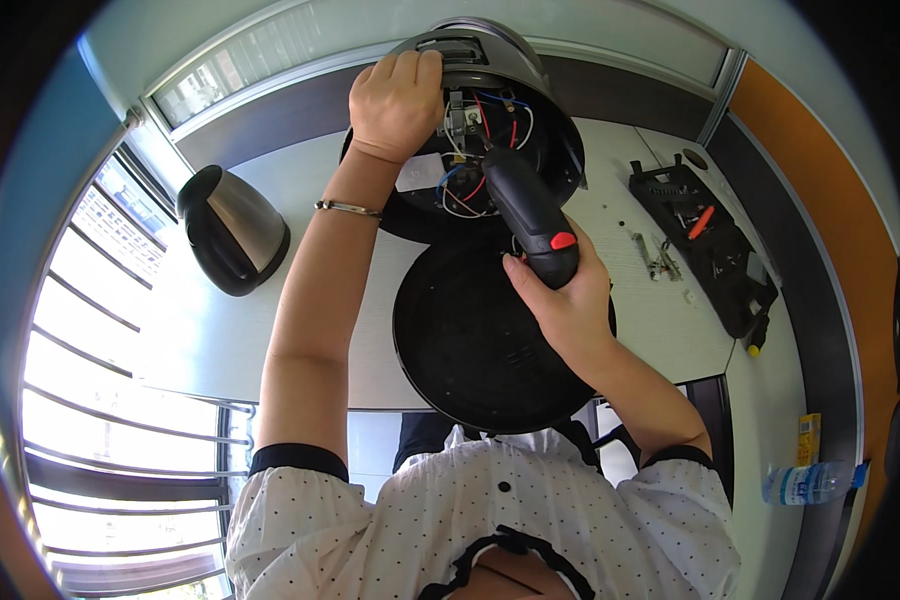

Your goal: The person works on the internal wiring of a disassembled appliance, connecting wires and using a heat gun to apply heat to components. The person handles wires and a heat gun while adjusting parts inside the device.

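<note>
A grey and black rice cooker (560, 135) lies on its side on the table, its underside facing me. Coloured wires and metal brackets show inside the uncovered base. My left hand (398, 105) is closed over the cooker's upper left edge, fingers curled near its control panel. In my right hand (575, 300) is a black cordless screwdriver (525, 200) with a red button. Its tip points in among the wires at a bracket; whether it sits on a screw I cannot make out. Below, a round black base cover (490, 335) hangs partly over the table's near edge, joined at the cooker's side.
To the left stands a steel and black electric kettle (235, 230). On the right lie an open black tool case (705, 240), small loose metal parts (658, 258) and a yellow-tipped screwdriver (758, 338). A water bottle (810, 484) and a yellow box (808, 438) are at the far right.
</note>
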{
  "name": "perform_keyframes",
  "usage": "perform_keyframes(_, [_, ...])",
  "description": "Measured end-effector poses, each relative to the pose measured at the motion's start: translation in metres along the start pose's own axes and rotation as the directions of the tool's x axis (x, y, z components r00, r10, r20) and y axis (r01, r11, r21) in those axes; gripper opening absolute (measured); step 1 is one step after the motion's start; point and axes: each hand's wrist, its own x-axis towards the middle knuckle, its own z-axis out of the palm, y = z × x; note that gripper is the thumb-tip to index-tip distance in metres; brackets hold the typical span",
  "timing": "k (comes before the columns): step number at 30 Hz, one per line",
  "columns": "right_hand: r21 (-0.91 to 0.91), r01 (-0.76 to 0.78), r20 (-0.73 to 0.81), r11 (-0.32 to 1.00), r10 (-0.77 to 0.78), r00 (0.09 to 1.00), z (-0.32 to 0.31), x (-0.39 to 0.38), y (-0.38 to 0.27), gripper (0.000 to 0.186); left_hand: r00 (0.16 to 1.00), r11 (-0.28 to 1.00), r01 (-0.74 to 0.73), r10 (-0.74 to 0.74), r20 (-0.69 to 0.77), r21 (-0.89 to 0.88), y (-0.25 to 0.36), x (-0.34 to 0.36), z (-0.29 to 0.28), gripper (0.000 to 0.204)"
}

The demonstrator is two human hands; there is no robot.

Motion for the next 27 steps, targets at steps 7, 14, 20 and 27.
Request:
perform_keyframes(7, [-0.031,0.043,-0.007,0.999,-0.043,0.999,0.0014,0.0025,0.0013,0.057,0.987,0.996,-0.068,0.060,-0.151,-0.050,-0.0035,0.0026,0.0067,0.014])
perform_keyframes(14, [-0.019,0.034,-0.037,0.999,-0.035,0.999,0.0023,0.0037,0.0033,0.051,0.998,1.000,-0.024,0.024,-0.054,-0.014,-0.0013,-0.0003,0.0028,0.020])
perform_keyframes(20, [-0.024,-0.028,-0.016,0.999,0.028,0.999,0.0009,0.0059,-0.0001,0.045,0.995,0.999,-0.039,0.037,-0.092,-0.024,-0.0023,0.0007,0.0042,0.017])
perform_keyframes(27, [-0.007,-0.001,-0.034,1.000,0.001,0.999,0.0023,0.0008,0.0019,0.043,1.000,1.000,0.000,0.000,-0.007,0.003,0.0009,-0.0003,-0.0001,0.025])
